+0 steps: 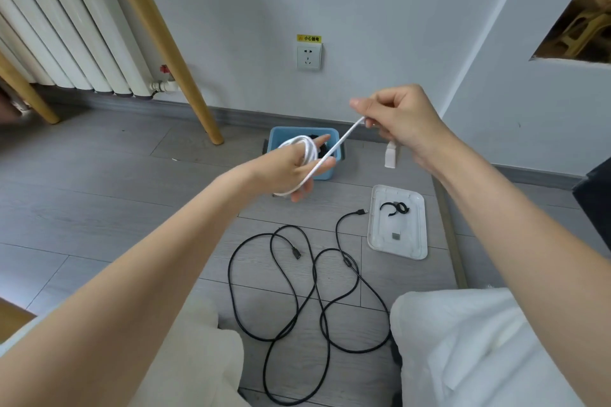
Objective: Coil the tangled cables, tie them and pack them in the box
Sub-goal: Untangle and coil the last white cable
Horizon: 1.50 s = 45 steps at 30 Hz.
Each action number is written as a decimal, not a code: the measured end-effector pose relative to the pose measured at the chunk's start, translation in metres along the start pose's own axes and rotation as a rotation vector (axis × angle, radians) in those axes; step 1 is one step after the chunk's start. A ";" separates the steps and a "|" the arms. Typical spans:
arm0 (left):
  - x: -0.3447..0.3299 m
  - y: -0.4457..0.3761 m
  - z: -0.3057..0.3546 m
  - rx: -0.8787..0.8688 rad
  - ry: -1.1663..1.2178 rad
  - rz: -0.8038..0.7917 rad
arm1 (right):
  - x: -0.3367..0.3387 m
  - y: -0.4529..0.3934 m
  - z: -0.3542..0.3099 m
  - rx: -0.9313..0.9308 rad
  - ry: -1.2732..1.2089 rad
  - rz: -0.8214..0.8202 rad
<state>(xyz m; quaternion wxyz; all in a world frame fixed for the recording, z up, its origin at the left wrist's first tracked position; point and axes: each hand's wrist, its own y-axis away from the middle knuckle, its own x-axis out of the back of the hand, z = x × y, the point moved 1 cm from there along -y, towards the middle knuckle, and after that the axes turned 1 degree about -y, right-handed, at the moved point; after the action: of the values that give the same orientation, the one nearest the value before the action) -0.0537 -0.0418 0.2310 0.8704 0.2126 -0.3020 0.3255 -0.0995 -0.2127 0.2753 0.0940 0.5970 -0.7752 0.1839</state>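
Coiling of the white cable [299, 146] is under way in the head view, the only view given. The left hand [294, 165] has its fingers spread inside several finished loops, carrying the coil above the blue box [325, 172]. The right hand [401, 122] pinches the free run of the same cable near its end and holds it taut toward the left hand; the white plug [390, 155] dangles below the right hand.

Progress, judged from the layout: the white cable is nearly wound, with only a short tail left, but it is not yet tied or packed. The black cable [307, 287] lies loose and looping on the floor between the person's knees, untouched. Something dark shows inside the box behind the coil; whether it is a packed cable cannot be told.

Count:
- white cables, one, in hand;
- black cables on the floor, one as far as can be traced, with two plug ends visible;
- black ties [395, 207], seemingly two curled together, lying on the white lid [416, 241] to the right of the box;
- boxes, one;
- lids, one.
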 end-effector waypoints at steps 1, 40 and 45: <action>-0.007 -0.002 0.003 -0.007 0.035 0.050 | 0.000 0.000 -0.001 -0.032 -0.112 -0.011; 0.002 0.015 0.068 -0.208 1.369 -0.408 | -0.005 -0.004 0.012 -0.243 -0.189 0.027; 0.029 0.005 0.053 -0.281 1.819 -0.076 | -0.046 0.016 0.003 -0.197 -0.050 -0.376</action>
<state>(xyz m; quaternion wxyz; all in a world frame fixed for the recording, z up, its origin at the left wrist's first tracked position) -0.0599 -0.0560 0.2892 0.8005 -0.2233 0.4691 0.2989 -0.1022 -0.1695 0.2529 0.1652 0.7233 -0.6666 0.0715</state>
